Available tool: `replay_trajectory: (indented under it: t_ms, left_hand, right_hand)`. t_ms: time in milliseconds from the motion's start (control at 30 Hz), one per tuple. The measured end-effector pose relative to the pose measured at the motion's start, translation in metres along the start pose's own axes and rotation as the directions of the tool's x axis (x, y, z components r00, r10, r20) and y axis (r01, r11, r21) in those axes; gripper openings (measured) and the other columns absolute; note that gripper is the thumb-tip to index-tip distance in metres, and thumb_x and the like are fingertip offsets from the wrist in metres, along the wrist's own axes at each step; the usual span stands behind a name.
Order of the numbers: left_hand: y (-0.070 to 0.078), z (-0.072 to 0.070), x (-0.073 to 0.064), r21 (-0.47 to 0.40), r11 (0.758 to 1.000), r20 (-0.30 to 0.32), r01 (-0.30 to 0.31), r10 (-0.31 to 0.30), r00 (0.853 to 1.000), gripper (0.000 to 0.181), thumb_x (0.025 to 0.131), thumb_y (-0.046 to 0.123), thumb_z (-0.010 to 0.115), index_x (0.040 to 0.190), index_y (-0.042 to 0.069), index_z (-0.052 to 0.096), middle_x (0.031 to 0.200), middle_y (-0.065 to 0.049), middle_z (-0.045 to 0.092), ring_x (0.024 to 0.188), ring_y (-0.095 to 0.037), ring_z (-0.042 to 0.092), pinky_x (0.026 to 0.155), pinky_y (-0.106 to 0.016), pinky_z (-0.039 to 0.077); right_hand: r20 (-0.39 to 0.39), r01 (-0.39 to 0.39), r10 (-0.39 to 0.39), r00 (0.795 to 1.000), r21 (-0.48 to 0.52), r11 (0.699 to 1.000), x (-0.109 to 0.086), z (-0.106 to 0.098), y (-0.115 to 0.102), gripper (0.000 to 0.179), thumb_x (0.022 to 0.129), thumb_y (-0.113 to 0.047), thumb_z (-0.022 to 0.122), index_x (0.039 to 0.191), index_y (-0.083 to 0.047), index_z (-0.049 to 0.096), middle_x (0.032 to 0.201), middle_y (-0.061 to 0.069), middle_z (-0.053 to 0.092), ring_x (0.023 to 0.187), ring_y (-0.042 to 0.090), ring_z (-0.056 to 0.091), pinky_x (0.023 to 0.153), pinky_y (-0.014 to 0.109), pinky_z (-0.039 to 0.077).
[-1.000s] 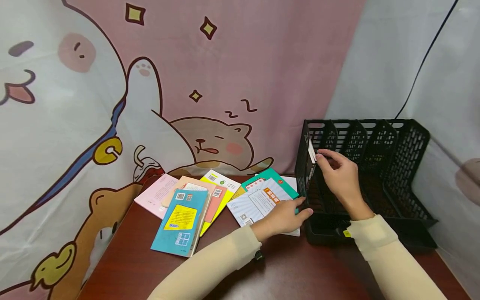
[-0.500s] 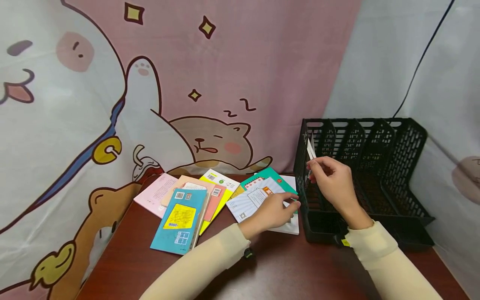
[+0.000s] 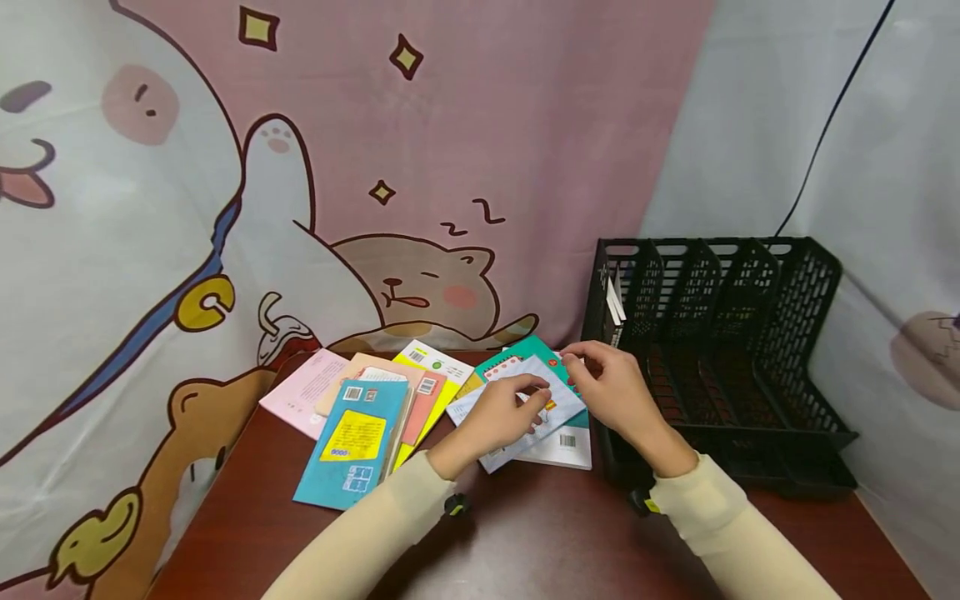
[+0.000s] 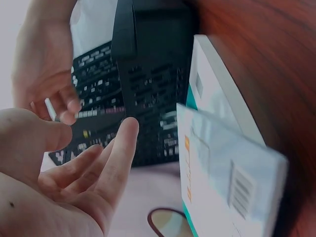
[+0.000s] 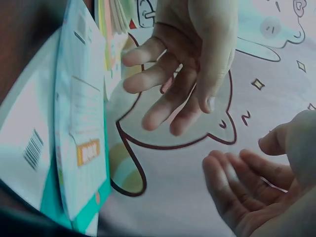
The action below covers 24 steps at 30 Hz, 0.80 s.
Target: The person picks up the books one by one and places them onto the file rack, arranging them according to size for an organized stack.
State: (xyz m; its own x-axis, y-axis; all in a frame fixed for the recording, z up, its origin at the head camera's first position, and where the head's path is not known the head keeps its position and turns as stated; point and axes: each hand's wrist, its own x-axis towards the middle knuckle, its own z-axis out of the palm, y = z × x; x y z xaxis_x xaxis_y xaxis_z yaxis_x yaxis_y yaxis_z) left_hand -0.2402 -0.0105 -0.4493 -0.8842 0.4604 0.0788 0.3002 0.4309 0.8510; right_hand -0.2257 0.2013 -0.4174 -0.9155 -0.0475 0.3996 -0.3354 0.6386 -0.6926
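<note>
My left hand (image 3: 502, 414) hovers over a pale blue book (image 3: 501, 454), its fingers loosely bent and holding nothing. That book lies slanted on a white book with a barcode (image 3: 566, 443) and a green book (image 3: 534, 348). To its right my right hand (image 3: 613, 390) hangs in the air between the pile and the black file rack (image 3: 735, 437), fingers relaxed with nothing between them. In the right wrist view, both hands are clear of the pale blue book (image 5: 84, 123). A thin book with white page edges (image 3: 613, 308) leans upright in the rack's leftmost compartment.
Left on the brown table (image 3: 525, 542) lies a fanned pile: a blue book with a yellow panel (image 3: 360, 433), a pink book (image 3: 303, 392), a salmon book (image 3: 427, 408) and a yellow-white book (image 3: 438, 367). A printed curtain (image 3: 555, 167) hangs behind.
My right hand has let go of the book in the rack and moved left out of the compartment. My left hand has shifted left; the pale blue book has turned, baring the white book's barcode.
</note>
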Motion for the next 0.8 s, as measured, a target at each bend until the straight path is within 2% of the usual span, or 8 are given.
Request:
replay_trajectory:
  t_ms: [133, 333, 433, 533, 667, 800]
  left_hand:
    - [-0.015, -0.013, -0.009, -0.004, 0.999, -0.038, 0.044, -0.044, 0.998, 0.034, 0.112, 0.032, 0.063, 0.136, 0.010, 0.074, 0.113, -0.015, 0.083, 0.073, -0.024, 0.082, 0.060, -0.028, 0.060]
    - [-0.037, -0.027, -0.024, -0.014, 0.994, -0.081, 0.109, -0.109, 0.991, 0.039, 0.111, 0.033, 0.064, 0.138, 0.006, 0.073, 0.117, -0.012, 0.079, 0.076, -0.021, 0.081, 0.065, -0.030, 0.063]
    - [-0.046, -0.032, -0.031, -0.031, 0.990, -0.094, 0.135, -0.137, 0.986, 0.039, 0.112, 0.032, 0.064, 0.139, 0.006, 0.073, 0.117, -0.010, 0.078, 0.079, -0.022, 0.081, 0.069, -0.032, 0.066]
    - [-0.054, -0.036, -0.037, -0.039, 0.987, -0.105, 0.156, -0.160, 0.982, 0.039, 0.111, 0.030, 0.064, 0.139, 0.004, 0.072, 0.117, -0.011, 0.077, 0.077, -0.022, 0.080, 0.069, -0.033, 0.067]
    - [-0.060, -0.042, -0.047, 0.012, 0.981, -0.117, 0.193, -0.191, 0.975, 0.040, 0.111, 0.030, 0.064, 0.140, 0.003, 0.071, 0.113, -0.013, 0.078, 0.070, -0.020, 0.077, 0.065, -0.032, 0.064]
    - [-0.062, -0.048, -0.057, 0.071, 0.966, -0.112, 0.249, -0.241, 0.964, 0.042, 0.111, 0.033, 0.065, 0.141, 0.003, 0.070, 0.097, -0.014, 0.078, 0.066, -0.025, 0.076, 0.061, -0.031, 0.059]
  right_hand:
    - [0.056, -0.032, 0.035, 0.998, -0.056, 0.998, -0.001, 0.018, -0.001, 0.025, 0.109, -0.026, 0.068, 0.125, -0.013, 0.082, 0.125, 0.008, 0.081, 0.090, 0.021, 0.076, 0.079, 0.039, 0.061]
    - [0.168, -0.042, 0.068, 0.983, -0.154, 0.987, 0.000, 0.042, 0.001, 0.035, 0.106, -0.030, 0.065, 0.132, -0.009, 0.079, 0.138, 0.012, 0.077, 0.107, 0.028, 0.080, 0.091, 0.049, 0.063]
    - [0.193, -0.042, 0.077, 0.978, -0.180, 0.983, 0.001, 0.052, 0.005, 0.040, 0.106, -0.029, 0.066, 0.136, -0.005, 0.076, 0.146, 0.020, 0.072, 0.114, 0.033, 0.079, 0.099, 0.054, 0.062]
    - [0.202, -0.053, 0.099, 0.974, -0.225, 0.973, 0.001, 0.060, 0.011, 0.045, 0.106, -0.028, 0.066, 0.140, 0.000, 0.072, 0.153, 0.027, 0.065, 0.131, 0.041, 0.072, 0.111, 0.059, 0.056]
    - [0.222, -0.058, 0.124, 0.967, -0.283, 0.957, 0.001, 0.068, 0.019, 0.049, 0.106, -0.026, 0.065, 0.144, 0.004, 0.068, 0.152, 0.029, 0.064, 0.142, 0.048, 0.062, 0.119, 0.062, 0.049]
    - [0.235, -0.063, 0.138, 0.962, -0.301, 0.951, 0.001, 0.073, 0.024, 0.051, 0.106, -0.026, 0.065, 0.145, 0.006, 0.065, 0.148, 0.028, 0.065, 0.137, 0.049, 0.064, 0.116, 0.061, 0.050]
